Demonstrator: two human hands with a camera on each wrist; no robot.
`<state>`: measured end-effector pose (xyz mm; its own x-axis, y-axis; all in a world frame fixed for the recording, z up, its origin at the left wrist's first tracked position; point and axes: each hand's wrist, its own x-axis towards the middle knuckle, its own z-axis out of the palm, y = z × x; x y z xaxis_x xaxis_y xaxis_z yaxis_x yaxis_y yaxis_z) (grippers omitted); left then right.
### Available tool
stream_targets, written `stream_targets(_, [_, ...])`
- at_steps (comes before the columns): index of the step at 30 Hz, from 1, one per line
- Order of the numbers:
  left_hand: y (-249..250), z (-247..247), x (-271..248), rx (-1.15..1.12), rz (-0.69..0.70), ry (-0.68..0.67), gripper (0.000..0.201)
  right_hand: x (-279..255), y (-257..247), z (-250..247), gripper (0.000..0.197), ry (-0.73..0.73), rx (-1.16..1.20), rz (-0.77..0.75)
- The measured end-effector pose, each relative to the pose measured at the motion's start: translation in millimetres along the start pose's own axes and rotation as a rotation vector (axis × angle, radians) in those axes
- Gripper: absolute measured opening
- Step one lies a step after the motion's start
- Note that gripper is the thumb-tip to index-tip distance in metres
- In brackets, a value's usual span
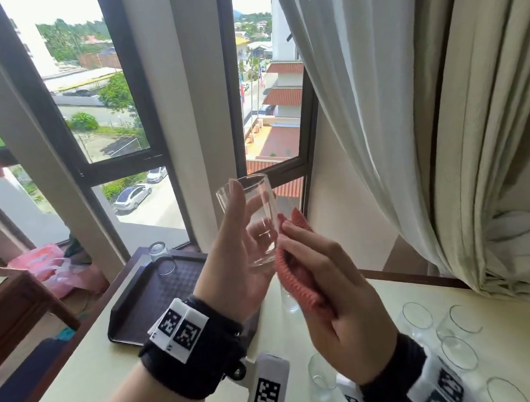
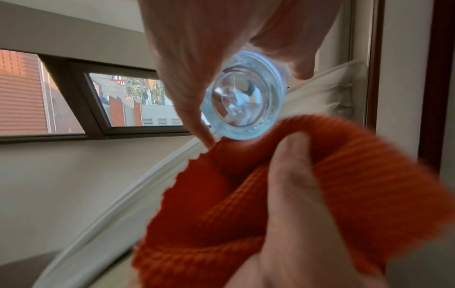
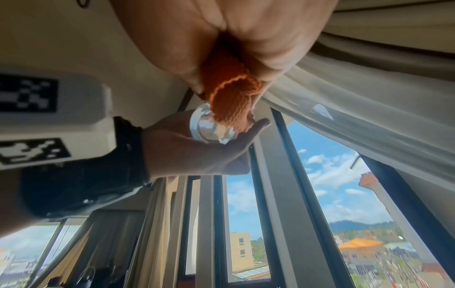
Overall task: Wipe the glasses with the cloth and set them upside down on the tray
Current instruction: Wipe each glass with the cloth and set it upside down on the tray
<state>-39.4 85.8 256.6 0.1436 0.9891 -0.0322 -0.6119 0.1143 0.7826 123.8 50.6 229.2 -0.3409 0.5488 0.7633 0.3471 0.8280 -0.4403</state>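
- left hand (image 1: 238, 251) grips a glass (image 1: 252, 220) upright, raised above the counter (image 1: 119, 368).
- right hand (image 1: 339, 295) clutches the cloth (image 1: 295, 276) against the glass wall.
- one glass (image 1: 161, 258) sits inverted on the tray (image 1: 134, 303).
- risk: smooth glass could slip under rubbing pressure and drop onto the glasses below.

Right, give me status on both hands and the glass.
Left hand holds glass upright. Right hand presses cloth to its side. One glass upturned on tray.

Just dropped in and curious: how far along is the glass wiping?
Done: one glass sits upside down on the tray. In hand: the left hand holds a second glass while the right hand presses the cloth to it. Left: several upright glasses on the table.
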Motion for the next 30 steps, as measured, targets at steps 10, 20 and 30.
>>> stream_targets(10, [0,6,-2,-0.014,-0.005,-0.139,0.085,32,-8,4,0.047,0.083,0.000,-0.025])
stream_targets(20, [-2,5,-2,0.102,0.044,-0.025,0.095,43,16,3,0.044,0.202,0.019,0.087])
stream_targets(30, [9,-5,7,0.278,0.139,0.059,0.082,0,12,15,0.057,0.063,0.053,0.064])
